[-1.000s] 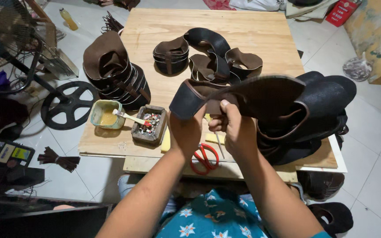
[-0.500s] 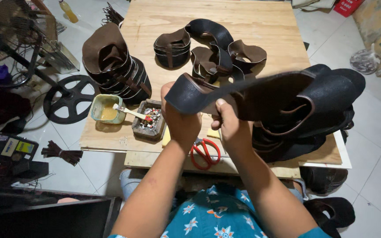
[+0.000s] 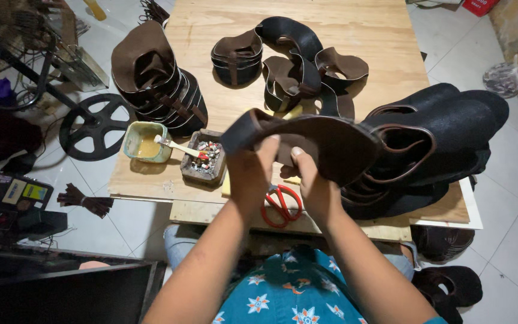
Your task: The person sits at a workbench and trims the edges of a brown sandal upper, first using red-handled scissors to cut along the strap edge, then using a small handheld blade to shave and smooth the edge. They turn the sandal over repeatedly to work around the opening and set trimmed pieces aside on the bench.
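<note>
At the centre of the frame, the left hand [image 3: 252, 174] and the right hand [image 3: 316, 186] both grip a dark brown sandal sole [image 3: 316, 141], held just above the wooden table [image 3: 361, 36]. Red-handled scissors [image 3: 280, 204] lie beneath the hands. A stack of dark soles [image 3: 451, 132] sits at right, a glue pot [image 3: 145, 141] at left.

Both bare forearms rising from the bottom edge toward frame centre, left hand [image 3: 252, 174] and right hand [image 3: 314, 186] side by side, fingers curled, thumbs up, gripping
</note>
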`<state>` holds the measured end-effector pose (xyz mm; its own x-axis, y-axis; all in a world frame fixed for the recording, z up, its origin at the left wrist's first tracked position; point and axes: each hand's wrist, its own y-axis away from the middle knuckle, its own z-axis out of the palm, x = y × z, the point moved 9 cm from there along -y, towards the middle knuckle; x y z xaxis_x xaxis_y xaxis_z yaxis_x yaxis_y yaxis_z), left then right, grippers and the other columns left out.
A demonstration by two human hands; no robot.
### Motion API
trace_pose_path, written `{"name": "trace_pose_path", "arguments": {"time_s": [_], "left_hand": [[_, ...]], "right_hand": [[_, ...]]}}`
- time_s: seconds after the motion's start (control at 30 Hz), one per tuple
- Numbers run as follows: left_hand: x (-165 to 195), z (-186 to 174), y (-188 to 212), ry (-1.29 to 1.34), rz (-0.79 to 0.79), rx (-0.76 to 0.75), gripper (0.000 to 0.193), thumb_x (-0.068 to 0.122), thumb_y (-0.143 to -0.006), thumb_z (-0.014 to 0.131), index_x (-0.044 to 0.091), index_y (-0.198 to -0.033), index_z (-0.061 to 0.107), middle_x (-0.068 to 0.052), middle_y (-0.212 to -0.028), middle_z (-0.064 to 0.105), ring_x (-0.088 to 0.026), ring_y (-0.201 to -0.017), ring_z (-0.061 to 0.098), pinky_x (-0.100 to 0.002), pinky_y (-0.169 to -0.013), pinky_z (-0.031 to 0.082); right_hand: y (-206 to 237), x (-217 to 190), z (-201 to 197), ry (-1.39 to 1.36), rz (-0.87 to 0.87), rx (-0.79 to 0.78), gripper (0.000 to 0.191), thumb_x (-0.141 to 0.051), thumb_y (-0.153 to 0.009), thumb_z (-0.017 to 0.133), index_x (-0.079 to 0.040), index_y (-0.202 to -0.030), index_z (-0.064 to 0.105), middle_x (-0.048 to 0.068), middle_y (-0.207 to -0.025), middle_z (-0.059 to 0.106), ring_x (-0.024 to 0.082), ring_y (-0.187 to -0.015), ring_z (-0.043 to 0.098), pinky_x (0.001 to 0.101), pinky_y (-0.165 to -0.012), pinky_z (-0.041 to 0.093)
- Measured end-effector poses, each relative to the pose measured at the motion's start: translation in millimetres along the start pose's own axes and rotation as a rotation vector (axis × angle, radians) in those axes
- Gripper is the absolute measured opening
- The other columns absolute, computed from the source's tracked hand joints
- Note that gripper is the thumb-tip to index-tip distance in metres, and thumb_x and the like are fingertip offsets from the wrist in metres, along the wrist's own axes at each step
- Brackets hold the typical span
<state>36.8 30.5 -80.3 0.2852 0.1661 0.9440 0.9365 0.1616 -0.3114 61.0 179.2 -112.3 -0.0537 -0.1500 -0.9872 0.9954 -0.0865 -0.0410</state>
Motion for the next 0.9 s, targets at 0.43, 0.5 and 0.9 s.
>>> {"name": "trace_pose_path", "arguments": {"time_s": [0.43, 0.5, 0.9], "left_hand": [[-37.4, -42.3, 1.5, -0.029, -0.156, 0.066, 0.023, 0.017, -0.088, 0.066, -0.002, -0.102, 0.067, -0.008, -0.081, 0.072, -0.014, -0.071, 0.065, -0.031, -0.068, 0.053], [-61.2, -32.6, 12.3, 0.163, -0.304, -0.002, 0.023, 0.019, -0.093, 0.065, -0.004, -0.092, 0.064, -0.007, -0.077, 0.064, -0.012, -0.068, 0.064, -0.031, -0.065, 0.06], [-64.8, -58.9, 44.1, -0.111, 0.086, 0.023, 0.026, 0.016, -0.097, 0.068, 0.0, -0.078, 0.06, -0.009, -0.064, 0.063, -0.016, -0.059, 0.06, -0.033, -0.056, 0.047]], "right_hand": [[1.5, 33.0, -4.5, -0.086, -0.004, 0.194, 0.04, -0.002, -0.091, 0.059, 0.001, -0.13, 0.053, 0.013, -0.1, 0.063, 0.016, -0.069, 0.06, 0.0292, -0.055, 0.053], [0.5, 41.1, -21.6, -0.115, -0.029, 0.255, 0.039, -0.001, -0.09, 0.064, 0.002, -0.127, 0.053, 0.013, -0.096, 0.061, 0.017, -0.067, 0.059, 0.03, -0.053, 0.051], [23.1, 34.9, 21.9, 0.306, -0.418, 0.149, 0.026, -0.005, -0.088, 0.069, 0.003, -0.114, 0.068, 0.009, -0.103, 0.074, 0.019, -0.094, 0.071, 0.0325, -0.086, 0.057]]}}
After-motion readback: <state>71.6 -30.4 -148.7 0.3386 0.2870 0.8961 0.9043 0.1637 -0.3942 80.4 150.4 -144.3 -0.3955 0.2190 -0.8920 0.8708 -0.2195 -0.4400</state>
